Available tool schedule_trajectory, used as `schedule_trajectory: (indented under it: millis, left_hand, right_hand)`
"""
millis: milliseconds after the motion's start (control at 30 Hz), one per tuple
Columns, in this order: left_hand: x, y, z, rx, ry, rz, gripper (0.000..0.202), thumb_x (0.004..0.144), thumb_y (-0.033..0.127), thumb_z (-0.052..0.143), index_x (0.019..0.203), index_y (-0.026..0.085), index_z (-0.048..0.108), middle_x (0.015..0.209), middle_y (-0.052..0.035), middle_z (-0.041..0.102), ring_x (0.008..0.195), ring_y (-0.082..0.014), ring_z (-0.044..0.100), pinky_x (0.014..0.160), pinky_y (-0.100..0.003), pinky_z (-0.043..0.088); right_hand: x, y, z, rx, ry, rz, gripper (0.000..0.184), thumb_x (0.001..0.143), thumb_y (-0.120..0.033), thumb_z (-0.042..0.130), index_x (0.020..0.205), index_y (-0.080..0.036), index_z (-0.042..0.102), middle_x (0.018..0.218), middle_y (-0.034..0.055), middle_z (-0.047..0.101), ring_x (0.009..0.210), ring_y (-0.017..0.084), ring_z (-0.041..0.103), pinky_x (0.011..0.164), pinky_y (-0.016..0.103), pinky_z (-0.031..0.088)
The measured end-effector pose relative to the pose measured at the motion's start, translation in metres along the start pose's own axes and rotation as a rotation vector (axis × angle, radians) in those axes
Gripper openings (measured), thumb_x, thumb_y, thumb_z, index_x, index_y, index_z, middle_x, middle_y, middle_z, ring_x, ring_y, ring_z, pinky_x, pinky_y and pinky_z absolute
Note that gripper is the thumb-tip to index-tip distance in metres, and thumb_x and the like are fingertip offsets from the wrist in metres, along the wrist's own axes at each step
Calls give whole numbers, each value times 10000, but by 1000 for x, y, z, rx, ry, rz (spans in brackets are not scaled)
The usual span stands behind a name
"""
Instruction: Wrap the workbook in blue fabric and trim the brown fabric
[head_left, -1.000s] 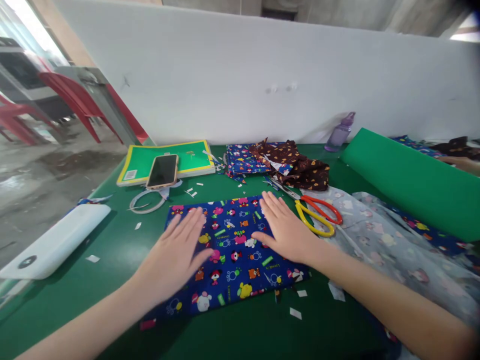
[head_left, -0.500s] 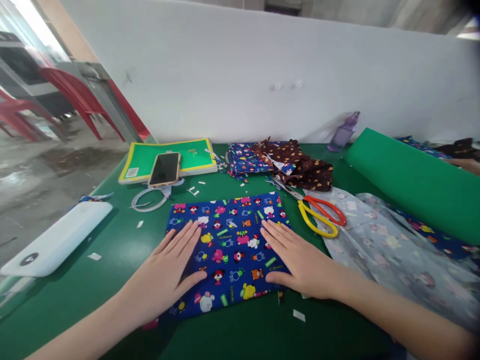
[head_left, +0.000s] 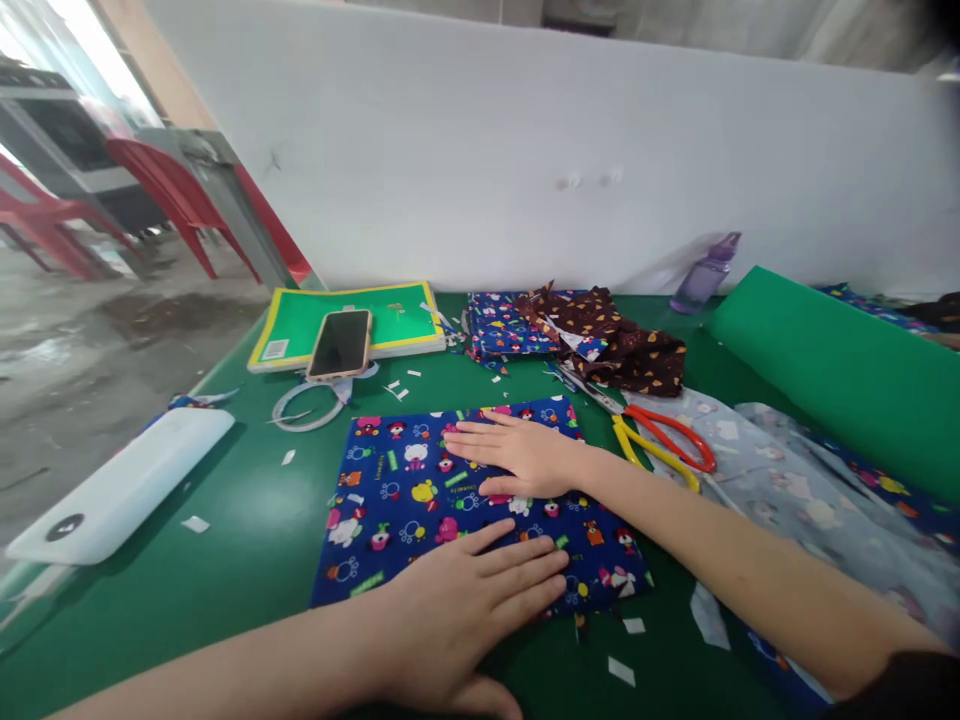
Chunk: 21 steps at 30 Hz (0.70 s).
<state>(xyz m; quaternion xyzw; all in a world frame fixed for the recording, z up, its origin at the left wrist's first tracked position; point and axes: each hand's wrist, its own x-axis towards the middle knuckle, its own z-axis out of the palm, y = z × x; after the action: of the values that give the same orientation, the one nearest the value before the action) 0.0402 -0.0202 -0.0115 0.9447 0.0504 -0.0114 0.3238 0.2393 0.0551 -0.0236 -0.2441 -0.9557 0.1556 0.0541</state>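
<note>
A piece of blue cloth printed with cartoon animals and paw prints lies flat on the green table in front of me. My left hand rests across its near edge, fingers spread and pointing right, the thumb off the cloth at the bottom. Farther back, my right hand lies flat on the cloth's upper middle with its fingers pointing left. Neither hand grips anything. Just right of the cloth, partly behind my right forearm, are scissors with one red and one yellow handle.
A phone lies on a green book, with a white ring before it. Brown cloth and a purple bottle stand at the back. A white power bank is left; grey cloth and a green board are right.
My left hand has moved right and nearer to me along the cloth's front edge. My right hand has turned and slid left across its upper part. The view has shifted slightly.
</note>
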Motion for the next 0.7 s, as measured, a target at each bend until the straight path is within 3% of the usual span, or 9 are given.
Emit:
schedule_trajectory:
  millis: [267, 533, 600, 700]
  left_hand:
    - [-1, -4, -1, 50, -7, 5, 739, 911, 492, 420, 1500, 206, 78, 1553, -42, 114, 1422, -241, 153, 1191, -433, 44]
    - [-3, 2, -7, 101, 26, -10, 668, 927, 501, 393, 1492, 246, 146, 1545, -17, 193, 1416, -199, 206, 1187, -398, 140]
    - [-8, -5, -13, 146, 108, -83, 639, 915, 501, 428, 1472, 257, 231, 1530, -20, 268, 1394, -198, 281, 1166, -381, 234]
    - [-19, -33, -20, 287, 302, -289, 523, 928, 430, 433, 1421, 282, 342, 1485, -21, 378, 1358, -206, 357, 1132, -412, 309]
  right_hand:
    - [3, 13, 0, -1, -3, -7, 639, 942, -497, 386, 1491, -254, 169, 1531, 13, 249, 1424, 158, 156, 1168, 392, 84]
    - [2, 14, 2, 58, 96, 75, 594, 938, -503, 394, 1465, -259, 269, 1517, 13, 295, 1409, 132, 211, 1163, 358, 154]
    - [1, 16, 4, 68, 108, 71, 588, 930, -498, 418, 1450, -246, 311, 1505, 22, 326, 1404, 135, 230, 1162, 358, 163]
    - [-2, 19, 7, 89, 188, 94, 538, 939, -451, 419, 1416, -205, 385, 1478, 44, 381, 1386, 143, 282, 1151, 353, 216]
